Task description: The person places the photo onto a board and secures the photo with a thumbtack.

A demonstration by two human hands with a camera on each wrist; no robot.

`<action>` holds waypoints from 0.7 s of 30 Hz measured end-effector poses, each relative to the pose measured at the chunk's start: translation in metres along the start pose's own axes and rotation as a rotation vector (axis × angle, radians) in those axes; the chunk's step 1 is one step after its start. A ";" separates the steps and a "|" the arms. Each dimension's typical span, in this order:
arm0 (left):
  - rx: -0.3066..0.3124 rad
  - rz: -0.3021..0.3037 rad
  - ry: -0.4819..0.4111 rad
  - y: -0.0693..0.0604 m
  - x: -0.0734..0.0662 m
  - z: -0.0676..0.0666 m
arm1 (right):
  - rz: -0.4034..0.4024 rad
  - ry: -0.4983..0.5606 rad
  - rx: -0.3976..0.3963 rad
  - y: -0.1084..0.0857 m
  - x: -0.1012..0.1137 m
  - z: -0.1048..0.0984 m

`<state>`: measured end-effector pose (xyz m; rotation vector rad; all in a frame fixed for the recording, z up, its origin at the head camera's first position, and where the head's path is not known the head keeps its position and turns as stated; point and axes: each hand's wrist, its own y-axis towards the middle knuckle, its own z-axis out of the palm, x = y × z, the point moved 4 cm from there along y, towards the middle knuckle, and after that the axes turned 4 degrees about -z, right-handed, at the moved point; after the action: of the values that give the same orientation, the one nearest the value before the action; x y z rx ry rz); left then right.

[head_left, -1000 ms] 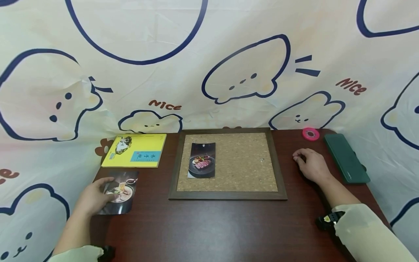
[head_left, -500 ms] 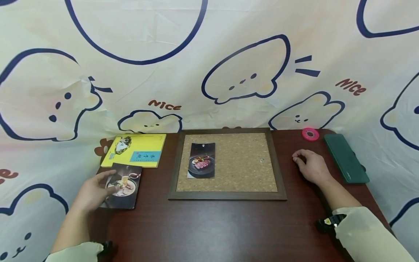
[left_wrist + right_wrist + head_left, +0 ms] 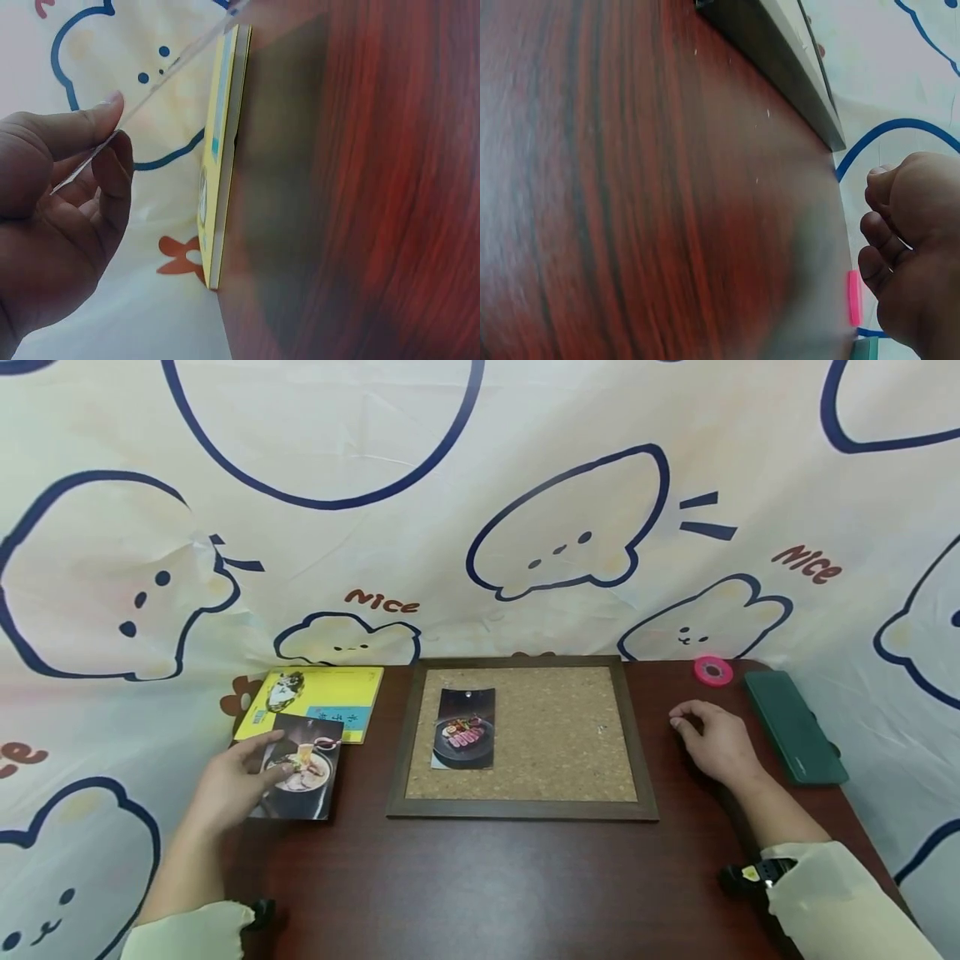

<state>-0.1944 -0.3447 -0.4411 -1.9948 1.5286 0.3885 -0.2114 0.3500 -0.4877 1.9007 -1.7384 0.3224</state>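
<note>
Between thumb and fingers, my left hand [image 3: 232,781] pinches a dark photo [image 3: 309,777] of a bowl of food. The left wrist view has this photo [image 3: 169,75] nearly edge-on, lifted off the table and tilted. In the head view it overlaps the near corner of a yellow book [image 3: 345,681]. A framed cork board [image 3: 555,735] lies at mid-table, bearing another photo [image 3: 462,731] of a plated dish with a pin at its top edge. To the right of the board, my right hand [image 3: 712,743] rests with loosely curled fingers, holding nothing visible.
A pink ring-shaped roll [image 3: 713,671] and a dark green case [image 3: 797,727] lie at the table's right rear. Behind the brown table [image 3: 465,885] hangs a cartoon-printed cloth [image 3: 420,543], which also lines both sides.
My left hand has raised the photo and carried it rightward and away from me, so it now covers part of the yellow book. The right hand stays in place.
</note>
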 end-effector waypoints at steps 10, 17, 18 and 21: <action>0.002 0.025 -0.087 -0.003 -0.028 0.015 | -0.036 0.024 -0.014 -0.002 0.015 0.006; -0.007 0.083 -0.143 0.000 -0.041 0.025 | -0.050 0.031 -0.020 0.002 0.025 0.013; -0.007 0.089 -0.151 0.001 -0.043 0.027 | -0.054 0.031 -0.021 0.004 0.027 0.013; -0.008 0.096 -0.171 0.003 -0.050 0.030 | -0.060 0.033 -0.025 0.007 0.030 0.015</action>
<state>-0.2086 -0.2880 -0.4376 -1.8469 1.5203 0.5892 -0.2165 0.3163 -0.4831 1.9147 -1.6532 0.3073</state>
